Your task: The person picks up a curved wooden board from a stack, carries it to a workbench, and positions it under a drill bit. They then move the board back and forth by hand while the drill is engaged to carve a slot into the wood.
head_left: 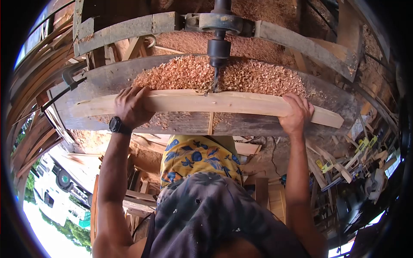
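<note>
A long pale wooden board [185, 102] lies across the wooden worktable [172, 122]. My left hand [131, 106], with a black watch on its wrist, is wrapped over the board's left part. Near its right end, my right hand [297, 112] grips the same board with fingers over the far edge. Between the hands, a drill bit [216, 79] in a dark chuck [218, 51] points down right at the board's far edge. A small dark notch shows in that edge beside the bit. A thin wooden strip [211, 122] runs from under the board toward me.
Wood shavings [180, 73] are heaped behind the board. A clamp [71, 81] sits at the table's left end. A wooden beam [129, 34] spans behind the drill. Stacked timber [38, 112] stands left; tools and scraps [344, 163] lie right. A vehicle [60, 185] shows outside, lower left.
</note>
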A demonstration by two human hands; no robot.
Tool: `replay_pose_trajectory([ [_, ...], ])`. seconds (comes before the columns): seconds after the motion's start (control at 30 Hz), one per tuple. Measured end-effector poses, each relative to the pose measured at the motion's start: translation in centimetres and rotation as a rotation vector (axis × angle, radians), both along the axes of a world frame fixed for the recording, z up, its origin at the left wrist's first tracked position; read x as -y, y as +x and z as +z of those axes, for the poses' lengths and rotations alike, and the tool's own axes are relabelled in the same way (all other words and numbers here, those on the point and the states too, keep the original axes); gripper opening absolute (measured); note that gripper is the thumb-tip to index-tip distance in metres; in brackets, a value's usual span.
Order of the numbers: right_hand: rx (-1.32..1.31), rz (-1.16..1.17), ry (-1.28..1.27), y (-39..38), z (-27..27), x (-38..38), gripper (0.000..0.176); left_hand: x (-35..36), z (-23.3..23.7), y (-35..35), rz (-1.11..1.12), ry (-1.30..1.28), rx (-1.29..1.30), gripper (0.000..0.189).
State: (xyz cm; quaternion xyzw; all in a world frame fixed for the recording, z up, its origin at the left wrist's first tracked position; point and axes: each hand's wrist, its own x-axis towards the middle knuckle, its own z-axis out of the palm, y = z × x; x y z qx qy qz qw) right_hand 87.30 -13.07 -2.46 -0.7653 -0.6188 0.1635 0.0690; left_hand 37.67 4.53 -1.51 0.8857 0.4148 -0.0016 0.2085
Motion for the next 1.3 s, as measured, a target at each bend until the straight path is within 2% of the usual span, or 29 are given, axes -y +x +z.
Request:
replay_pose_trajectory([
  [0.2,0.010,0.012,-0.008,0.3,0.2,0.4,0.049,-0.1,-0.1,0.5,-0.003,-0.013,0.003,0.044],
  [0.4,0.068,0.037,-0.075,1.3,0.5,0.5,0.052,0.1,-0.9,0.6,-0.001,-0.048,0.019,0.037],
  [0.47,0.087,0.051,-0.097,1.0,0.6,0.4,0.052,0.7,-1.7,-0.2,-0.009,-0.071,-0.022,0.052],
  [0.63,0.081,0.048,-0.113,0.6,0.8,-0.2,0.053,0.2,-1.0,-0.3,-0.003,-0.107,-0.013,0.046],
  [0.83,0.090,0.050,-0.035,-0.9,0.3,0.1,0.047,-0.3,-1.0,-1.6,-0.002,0.010,0.043,0.040],
  [1.0,0.047,0.038,-0.038,0.3,-0.1,0.2,0.050,-0.4,-0.8,0.1,-0.054,0.027,0.040,0.038],
  [1.2,0.023,0.057,-0.016,1.7,0.1,0.6,0.049,0.4,-0.3,1.7,-0.008,-0.002,-0.005,0.033],
  [1.3,0.012,0.092,0.011,2.1,0.1,-0.1,0.045,2.6,-0.7,0.4,0.028,-0.063,-0.064,0.042],
])
